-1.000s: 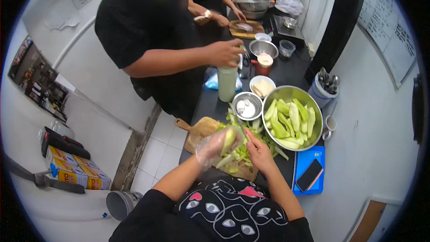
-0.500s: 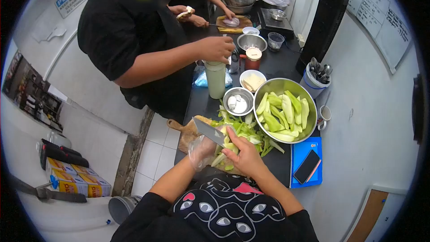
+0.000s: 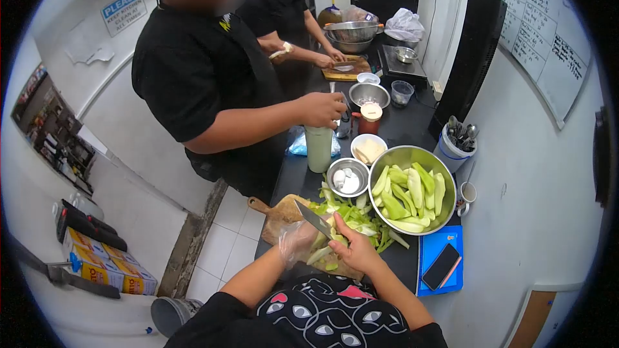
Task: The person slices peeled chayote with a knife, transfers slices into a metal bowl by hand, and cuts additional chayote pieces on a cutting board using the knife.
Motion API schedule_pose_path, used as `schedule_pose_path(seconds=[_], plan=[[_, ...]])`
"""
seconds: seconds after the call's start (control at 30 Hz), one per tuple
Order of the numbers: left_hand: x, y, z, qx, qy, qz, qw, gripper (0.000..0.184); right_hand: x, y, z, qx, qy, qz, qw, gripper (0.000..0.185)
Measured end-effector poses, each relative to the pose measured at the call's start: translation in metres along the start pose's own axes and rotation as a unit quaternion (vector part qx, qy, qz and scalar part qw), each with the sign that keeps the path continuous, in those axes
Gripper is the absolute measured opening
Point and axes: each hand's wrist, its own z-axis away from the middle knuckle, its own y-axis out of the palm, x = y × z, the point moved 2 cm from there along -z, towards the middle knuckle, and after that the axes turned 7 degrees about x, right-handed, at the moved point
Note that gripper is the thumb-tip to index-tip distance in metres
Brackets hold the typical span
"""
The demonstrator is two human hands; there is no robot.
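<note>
My left hand [image 3: 296, 240], in a clear plastic glove, is closed round a pale green vegetable piece [image 3: 320, 240]; fingers and blade partly hide it. My right hand [image 3: 354, 249] grips a knife [image 3: 313, 218], whose handle is covered by the fingers. The wide blade points up and left across the piece. Both hands are above a wooden cutting board [image 3: 278, 215]. Green peelings and scraps [image 3: 356, 220] lie heaped just beyond them. Right of the heap, a large steel bowl [image 3: 451, 177] holds several peeled, pale green pieces [image 3: 414, 187].
A small steel bowl [image 3: 331, 182] with white pieces, a white bowl [image 3: 369, 149], a tall pale green container [image 3: 318, 151] and a red mug [image 3: 368, 130] stand beyond. A phone [image 3: 442, 266] lies on a blue folder [image 3: 454, 240]. Two co-workers stand at the counter's left side.
The view has shifted, so the counter sits lower in the picture. My hands keep the knife at the vegetable piece. The near co-worker's hand stays above the tall container.
</note>
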Motion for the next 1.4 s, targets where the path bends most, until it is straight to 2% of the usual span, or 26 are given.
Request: schedule_pose_path(seconds=[0.03,0.1,0.13,0.17,0.23,0.27,0.33,0.4,0.43,0.53,0.63,0.7,0.73,0.83,0.93,1.03,1.13,1.23,1.27,1.3,1.33,1.37,1.4], plan=[[-0.004,0.004,0.003,0.007,0.014,-0.017,1.000,0.036,-0.001,0.000,-0.001,-0.013,-0.017,0.000,1.000,0.070],[-0.030,0.020,0.016,-0.083,0.024,-0.142,0.986,0.035,-0.007,0.003,-0.002,-0.038,-0.044,-0.002,0.998,0.068],[-0.011,0.005,0.005,-0.077,0.108,-0.267,0.955,0.033,-0.010,0.004,-0.002,-0.034,-0.026,-0.011,0.999,0.066],[0.009,-0.010,-0.004,-0.093,0.190,-0.387,0.898,0.031,-0.011,0.004,-0.005,-0.028,-0.003,-0.022,0.999,0.064],[-0.008,-0.003,-0.002,-0.072,0.150,-0.465,0.870,0.038,-0.005,0.006,-0.001,-0.024,0.021,-0.066,0.997,0.060],[-0.037,0.017,0.015,-0.065,0.109,-0.395,0.910,0.035,0.003,0.003,-0.004,-0.031,0.007,-0.090,0.995,0.059],[-0.020,0.010,0.011,-0.108,0.283,-0.470,0.829,0.030,-0.007,0.010,-0.007,-0.056,-0.038,-0.118,0.991,0.056],[-0.012,0.008,0.009,-0.147,0.335,-0.582,0.726,0.026,-0.012,0.014,-0.012,-0.082,-0.073,-0.151,0.982,0.055],[-0.011,0.009,0.008,-0.167,0.358,-0.631,0.668,0.025,-0.013,0.012,-0.013,-0.064,-0.058,-0.159,0.983,0.053],[-0.015,0.007,0.006,-0.161,0.432,-0.581,0.671,0.020,-0.009,0.009,-0.011,-0.038,0.000,-0.216,0.976,0.053],[-0.035,0.019,0.017,-0.186,0.418,-0.577,0.677,0.015,0.000,0.008,-0.009,-0.032,0.033,-0.272,0.961,0.053],[-0.050,0.028,0.024,-0.204,0.357,-0.574,0.708,0.013,-0.002,0.006,-0.009,-0.025,0.047,-0.289,0.956,0.054],[-0.056,0.031,0.027,-0.213,0.326,-0.572,0.722,0.013,-0.005,0.006,-0.009,-0.021,0.055,-0.305,0.951,0.048],[-0.069,0.040,0.033,-0.218,0.333,-0.616,0.679,0.014,-0.014,0.006,-0.007,-0.012,0.082,-0.369,0.926,0.032],[-0.075,0.040,0.034,-0.197,0.356,-0.645,0.647,0.017,-0.014,0.003,-0.007,-0.007,0.089,-0.377,0.922,0.036],[-0.079,0.040,0.031,-0.184,0.331,-0.665,0.644,0.015,-0.018,0.000,-0.007,0.016,0.086,-0.366,0.927,0.042],[-0.051,0.016,0.006,-0.167,0.300,-0.627,0.700,0.012,-0.021,-0.003,-0.010,0.026,0.118,-0.372,0.920,0.042],[-0.047,0.016,-0.013,-0.108,0.467,-0.558,0.678,0.028,-0.016,-0.014,-0.012,0.013,0.219,-0.489,0.844,0.040],[-0.040,0.010,-0.015,-0.001,0.366,-0.325,0.872,0.035,-0.019,-0.016,-0.010,0.012,0.220,-0.491,0.843,0.040],[-0.035,0.011,-0.008,0.104,0.223,-0.056,0.968,0.043,-0.026,-0.018,-0.009,0.014,0.221,-0.492,0.842,0.042],[-0.029,0.014,-0.003,0.196,0.056,0.219,0.954,0.050,-0.032,-0.019,-0.009,0.017,0.222,-0.492,0.842,0.045],[-0.024,0.011,-0.004,0.212,0.061,0.229,0.948,0.062,-0.039,-0.019,-0.009,0.008,0.230,-0.380,0.896,0.048],[-0.020,0.006,-0.007,0.177,0.055,0.248,0.951,0.062,-0.050,-0.014,-0.009,-0.018,0.190,-0.293,0.937,0.046]])
